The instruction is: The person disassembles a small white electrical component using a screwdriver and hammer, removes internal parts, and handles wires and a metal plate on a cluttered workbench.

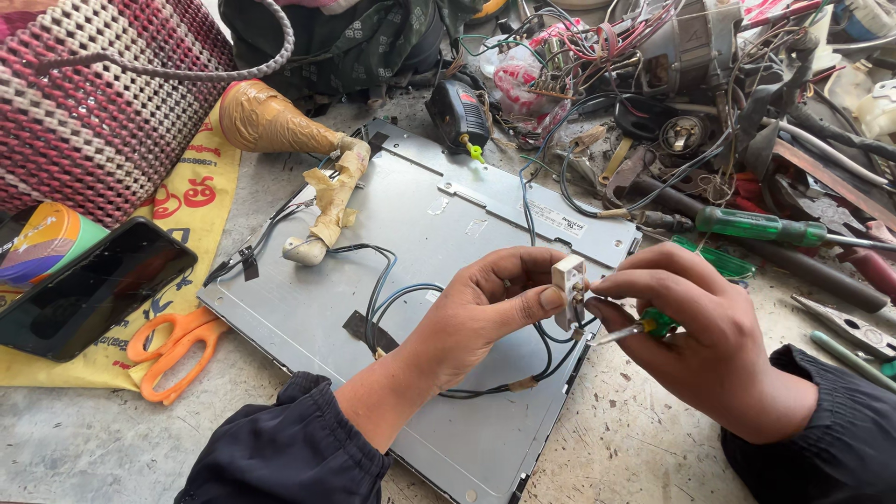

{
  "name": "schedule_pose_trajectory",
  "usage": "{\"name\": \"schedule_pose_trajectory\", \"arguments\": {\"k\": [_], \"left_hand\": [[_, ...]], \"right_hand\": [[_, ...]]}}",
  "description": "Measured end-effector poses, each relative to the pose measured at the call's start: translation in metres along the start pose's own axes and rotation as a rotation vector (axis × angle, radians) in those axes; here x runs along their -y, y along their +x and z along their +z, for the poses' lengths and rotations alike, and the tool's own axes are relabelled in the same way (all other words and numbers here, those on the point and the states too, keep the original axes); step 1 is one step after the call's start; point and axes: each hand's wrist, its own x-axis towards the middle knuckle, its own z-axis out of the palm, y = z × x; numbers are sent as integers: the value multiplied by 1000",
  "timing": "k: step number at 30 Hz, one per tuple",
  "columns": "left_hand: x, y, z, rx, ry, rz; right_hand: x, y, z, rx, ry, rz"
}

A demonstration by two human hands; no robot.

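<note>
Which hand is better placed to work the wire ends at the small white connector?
Probably the right hand: it holds the green-handled screwdriver with its tip at the white connector. The left hand pinches that connector over the grey metal panel, so it is busy steadying.

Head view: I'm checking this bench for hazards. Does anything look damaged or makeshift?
Yes. The tool lying on the grey metal panel is wrapped in peeling brown tape, a rough patch. Beyond it, loose wires lie tangled among parts.
</note>
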Motion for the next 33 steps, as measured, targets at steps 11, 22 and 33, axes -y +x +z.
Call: {"name": "schedule_pose_trajectory", "arguments": {"k": [11,22,33], "left_hand": [[1,-1,3,35,34,17],[3,1,5,33,93,-20],[3,0,2,91,59,-108]], "right_hand": [[-2,-4,-1,-41,-40,-105],[-8,-1,-4,47,-171,-294],[-11,2,-13,75,-226,-389]]}}
